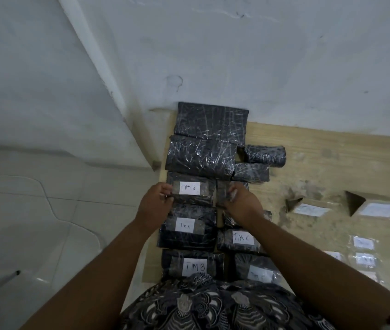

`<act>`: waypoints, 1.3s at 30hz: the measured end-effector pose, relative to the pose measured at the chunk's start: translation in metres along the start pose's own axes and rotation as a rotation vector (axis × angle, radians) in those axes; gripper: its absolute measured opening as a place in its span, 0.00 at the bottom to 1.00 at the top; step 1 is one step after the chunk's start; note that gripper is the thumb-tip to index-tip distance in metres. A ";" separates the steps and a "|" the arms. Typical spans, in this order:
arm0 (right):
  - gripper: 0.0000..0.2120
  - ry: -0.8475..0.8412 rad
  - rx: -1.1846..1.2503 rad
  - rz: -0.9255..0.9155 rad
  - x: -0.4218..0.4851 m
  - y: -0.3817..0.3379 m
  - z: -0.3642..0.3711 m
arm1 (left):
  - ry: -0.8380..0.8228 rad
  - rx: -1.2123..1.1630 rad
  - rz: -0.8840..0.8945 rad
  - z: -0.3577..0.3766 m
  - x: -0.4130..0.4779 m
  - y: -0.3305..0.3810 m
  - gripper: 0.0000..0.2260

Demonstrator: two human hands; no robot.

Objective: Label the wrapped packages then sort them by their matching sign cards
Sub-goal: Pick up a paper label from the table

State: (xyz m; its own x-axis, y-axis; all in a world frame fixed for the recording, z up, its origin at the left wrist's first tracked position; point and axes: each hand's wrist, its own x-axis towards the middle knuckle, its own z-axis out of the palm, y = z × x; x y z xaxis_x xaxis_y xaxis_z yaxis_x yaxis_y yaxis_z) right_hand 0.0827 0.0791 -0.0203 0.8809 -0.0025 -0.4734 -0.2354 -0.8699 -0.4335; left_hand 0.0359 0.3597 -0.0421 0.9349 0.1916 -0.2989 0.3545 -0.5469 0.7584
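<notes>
Several black plastic-wrapped packages lie in two columns on a wooden board (320,163). One package bears a white label reading TIM B (189,188) under clear tape. My left hand (156,203) presses on that package's left end, and my right hand (239,203) presses at its right end. Nearer to me lie packages labelled TIM A (185,225), TIM C (243,238) and a second TIM B (194,267). Several unlabelled packages (210,120) sit at the far end by the wall.
Two folded cardboard sign cards (310,208) (377,207) stand on the board to the right. Loose white label slips (363,242) lie at the right near edge. White wall runs behind, pale tiled floor (46,222) to the left.
</notes>
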 end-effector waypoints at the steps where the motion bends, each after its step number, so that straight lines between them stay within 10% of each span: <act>1: 0.12 0.018 0.032 0.008 -0.006 0.003 -0.003 | -0.012 -0.021 0.001 0.001 -0.009 0.001 0.14; 23: 0.09 0.276 0.232 0.073 -0.124 0.081 -0.064 | -0.211 0.060 0.441 0.049 -0.102 0.070 0.15; 39: 0.12 0.127 -0.048 0.189 -0.161 0.318 -0.116 | -0.411 0.285 0.498 0.231 -0.156 0.180 0.13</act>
State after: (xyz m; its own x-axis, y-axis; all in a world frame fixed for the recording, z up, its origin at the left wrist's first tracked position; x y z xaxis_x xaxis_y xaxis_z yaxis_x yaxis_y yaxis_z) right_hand -0.0864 -0.2538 0.0067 0.8686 -0.2268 -0.4406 -0.3838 -0.8704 -0.3084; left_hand -0.0505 0.0430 0.0077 0.8820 -0.4300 -0.1928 -0.1850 -0.6923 0.6975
